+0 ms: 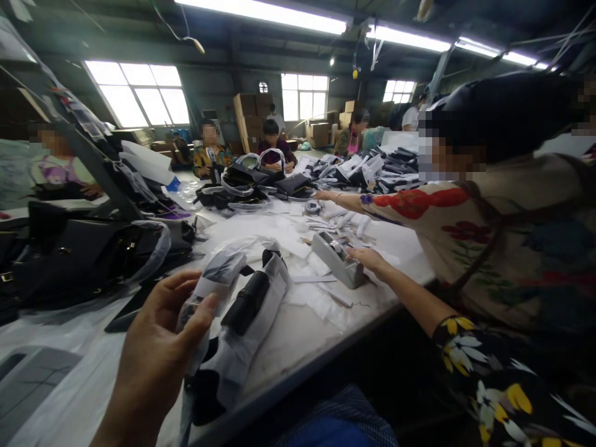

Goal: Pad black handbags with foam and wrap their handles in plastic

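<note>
My left hand is closed around a bag handle wrapped in clear plastic and white paper, thumb on the near side. Below the handle, the black bag is partly covered in white wrapping and lies at the table's near edge. My right hand reaches out to a grey tape dispenser. Its fingers are pinched at the tape; the exact fingertip contact is too small to see well. Loose white paper sheets lie between the bag and the dispenser.
Black handbags crowd the left side, with more handbags across the white table. A co-worker's arm reaches in from the right. Behind lies a pile of wrapped pieces. A slanted post rises at left.
</note>
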The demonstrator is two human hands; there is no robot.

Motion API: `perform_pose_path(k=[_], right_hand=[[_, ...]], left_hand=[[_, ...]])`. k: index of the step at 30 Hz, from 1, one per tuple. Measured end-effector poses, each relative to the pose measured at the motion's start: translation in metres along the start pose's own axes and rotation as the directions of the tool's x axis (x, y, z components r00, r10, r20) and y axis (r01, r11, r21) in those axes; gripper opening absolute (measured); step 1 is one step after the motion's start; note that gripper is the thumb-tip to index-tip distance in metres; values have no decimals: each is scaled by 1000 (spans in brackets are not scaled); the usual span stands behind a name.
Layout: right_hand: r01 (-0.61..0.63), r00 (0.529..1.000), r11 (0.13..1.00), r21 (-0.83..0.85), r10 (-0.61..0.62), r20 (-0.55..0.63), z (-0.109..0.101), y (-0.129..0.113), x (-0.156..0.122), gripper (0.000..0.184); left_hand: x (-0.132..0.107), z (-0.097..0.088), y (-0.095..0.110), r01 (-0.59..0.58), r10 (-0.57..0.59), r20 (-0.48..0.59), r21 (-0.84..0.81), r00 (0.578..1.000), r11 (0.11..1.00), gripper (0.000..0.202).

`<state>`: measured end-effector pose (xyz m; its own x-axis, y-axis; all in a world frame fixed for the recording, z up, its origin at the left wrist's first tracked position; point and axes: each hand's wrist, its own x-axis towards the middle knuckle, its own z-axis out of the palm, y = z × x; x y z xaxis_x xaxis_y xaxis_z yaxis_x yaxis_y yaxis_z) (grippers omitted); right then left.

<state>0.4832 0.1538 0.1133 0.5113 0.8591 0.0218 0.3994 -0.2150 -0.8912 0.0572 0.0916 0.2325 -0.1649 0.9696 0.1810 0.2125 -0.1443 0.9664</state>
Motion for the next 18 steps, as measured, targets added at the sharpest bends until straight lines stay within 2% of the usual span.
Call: perform_pose_path(k=[4, 8, 11, 14, 18], right_hand=[[-30, 999, 987, 156, 26, 30, -3, -2, -5, 35], [19, 1000, 955, 297, -18, -5, -18, -9, -25, 40], [-3, 1000, 936, 351, 7, -10, -29, -7, -43, 42], [-68, 998, 932, 355, 67, 15, -32, 6, -55, 39], [-92, 995, 942, 324, 100, -10, -22, 34, -61, 32]], left_hand=[[2, -3, -2, 8, -8, 21, -33, 1000, 999, 54], [4, -4, -4, 4, -3, 13, -52, 1000, 999, 55], [3, -2, -4, -8, 9, 10, -29, 1000, 1000, 52], [0, -2, -2, -1, 2, 13, -17, 1000, 1000, 52], [0, -3, -3, -9, 9, 1, -3, 1000, 1000, 53]])
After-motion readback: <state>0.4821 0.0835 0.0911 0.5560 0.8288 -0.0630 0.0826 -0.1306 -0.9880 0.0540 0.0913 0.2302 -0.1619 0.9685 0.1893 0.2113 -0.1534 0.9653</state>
